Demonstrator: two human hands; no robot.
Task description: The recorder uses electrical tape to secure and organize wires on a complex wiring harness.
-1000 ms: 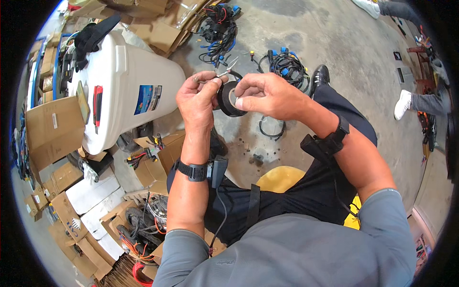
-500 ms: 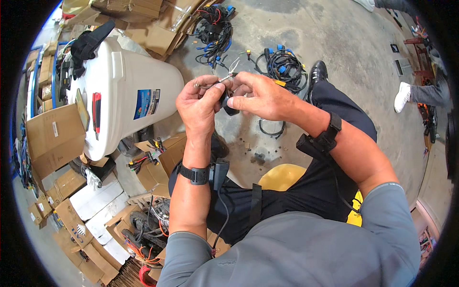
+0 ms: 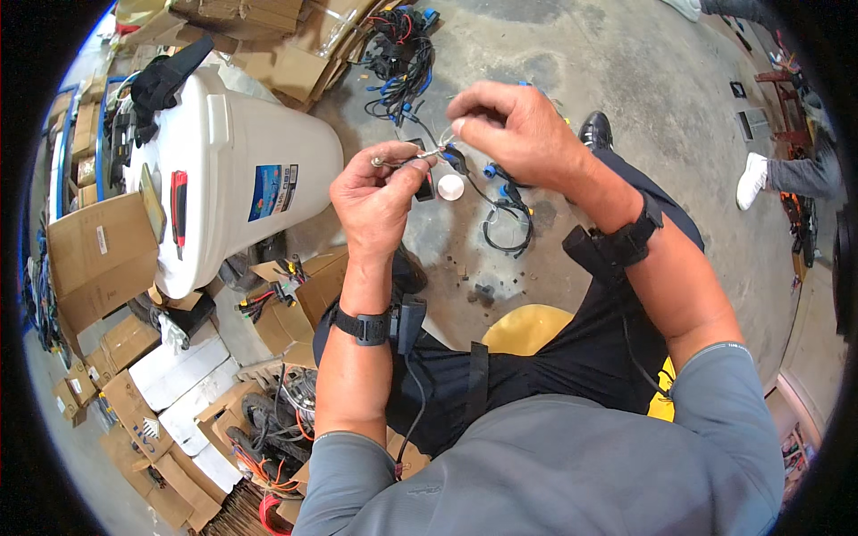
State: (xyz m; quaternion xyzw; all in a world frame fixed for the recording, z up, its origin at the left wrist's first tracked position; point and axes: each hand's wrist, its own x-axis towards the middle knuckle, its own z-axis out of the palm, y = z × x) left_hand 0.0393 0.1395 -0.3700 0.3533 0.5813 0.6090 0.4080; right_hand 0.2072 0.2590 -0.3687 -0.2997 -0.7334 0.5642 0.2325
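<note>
My left hand [image 3: 375, 192] is closed on a thin cable with stripped, pale wire strands [image 3: 436, 152]. A small dark object [image 3: 424, 188] hangs under its fingers beside a pale round shape [image 3: 451, 188]; I cannot make out whether these are the tape roll. My right hand [image 3: 509, 134] is curled above the joint, thumb and fingers at the fine strands. A black cable with blue connectors [image 3: 496, 174] runs below the hands toward a small loop [image 3: 505, 232] over the concrete floor.
A white bin [image 3: 241, 179] with a red cutter [image 3: 179, 210] and black straps [image 3: 161, 94] stands left. Cardboard [image 3: 98, 259] surrounds it. A cable bundle [image 3: 402, 62] lies ahead. Another person's white shoe [image 3: 753, 179] and leg are at right; a yellow seat [image 3: 527, 326] is under me.
My right hand has moved up and right from the black tape roll to the wire strands. My left hand stays at the cable; the roll no longer shows clearly.
</note>
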